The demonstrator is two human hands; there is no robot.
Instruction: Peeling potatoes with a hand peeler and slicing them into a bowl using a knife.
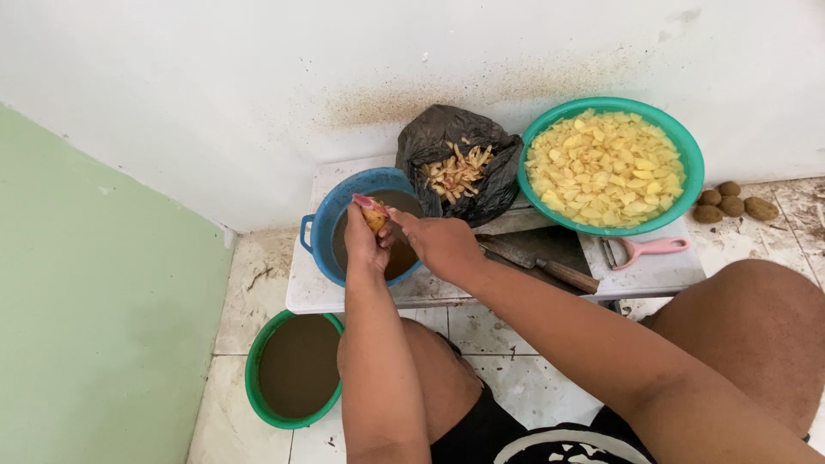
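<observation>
Both hands over blue pot (322, 225) of brown water on the surface (653, 273): left hand (364, 245) gripping potato (374, 218), right hand (440, 242) closed, pressed against it.

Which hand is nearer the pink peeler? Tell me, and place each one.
Right. The right hand is over the blue basin, well left of the pink peeler on the board. The left hand, holding a potato, is farther left still.
</observation>
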